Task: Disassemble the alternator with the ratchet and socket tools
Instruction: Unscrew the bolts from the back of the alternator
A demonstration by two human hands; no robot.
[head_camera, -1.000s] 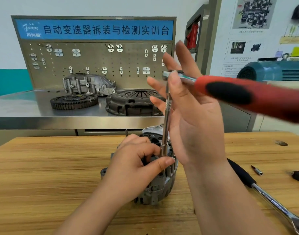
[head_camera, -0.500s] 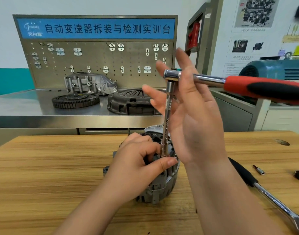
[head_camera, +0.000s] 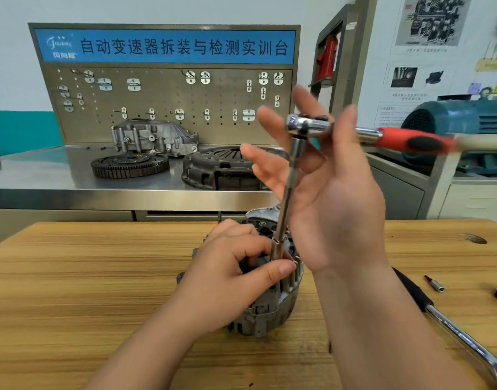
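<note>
The alternator (head_camera: 270, 311) stands on the wooden table (head_camera: 87, 277) before me. My left hand (head_camera: 230, 277) curls over its top and grips the housing, thumb beside the socket (head_camera: 277, 249). The extension (head_camera: 286, 198) rises toward 12 o'clock to the ratchet (head_camera: 306, 125), whose red handle points to 3 o'clock. My right hand (head_camera: 326, 198) is released, its fingers spread straight behind the extension and ratchet head. A chrome wrench (head_camera: 453, 325) lies at 4 o'clock from the alternator.

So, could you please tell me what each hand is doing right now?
Left hand: pinches the socket on the alternator.
Right hand: open, straight fingers against the ratchet.
</note>
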